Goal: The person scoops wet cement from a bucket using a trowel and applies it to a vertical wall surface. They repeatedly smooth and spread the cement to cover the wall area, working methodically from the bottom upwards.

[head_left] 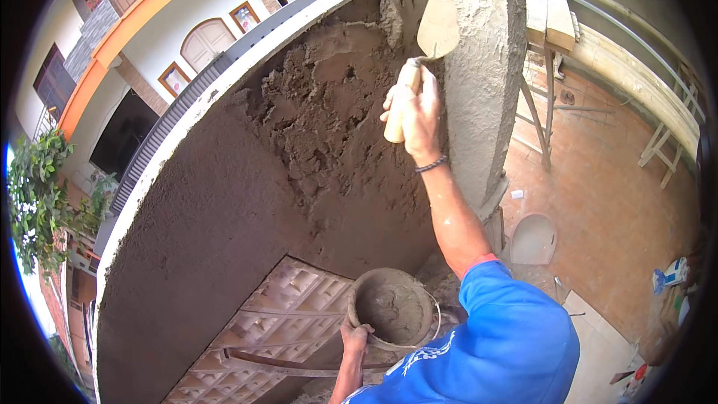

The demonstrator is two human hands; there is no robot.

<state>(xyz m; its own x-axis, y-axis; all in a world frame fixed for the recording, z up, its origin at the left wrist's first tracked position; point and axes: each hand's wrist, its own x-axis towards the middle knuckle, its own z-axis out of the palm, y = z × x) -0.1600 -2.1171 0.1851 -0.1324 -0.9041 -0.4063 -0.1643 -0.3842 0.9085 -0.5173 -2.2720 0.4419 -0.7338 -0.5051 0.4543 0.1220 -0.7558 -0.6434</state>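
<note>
My right hand [422, 116] is wrapped round the handle of a pointed trowel [440, 21], stretched far forward. The blade lies against the wall's upper corner, where it meets a rough pale column [482, 75]. Lower down, my left hand [354, 335] grips the rim of a round bucket [364, 283]. Grey wet mortar [395, 316] lies inside it. In front of me the wall [202, 202] carries dark mortar, smooth on the left. Lumpy, uneven mortar [321, 105] covers its upper middle.
Below the plaster is a patterned block panel [277, 307], crossed by a curved strip [299, 366]. Right of the column, a wooden trestle [540, 105] and long poles [636, 67] stand over a tiled floor [598, 202]. A shallow basin [533, 239] lies there.
</note>
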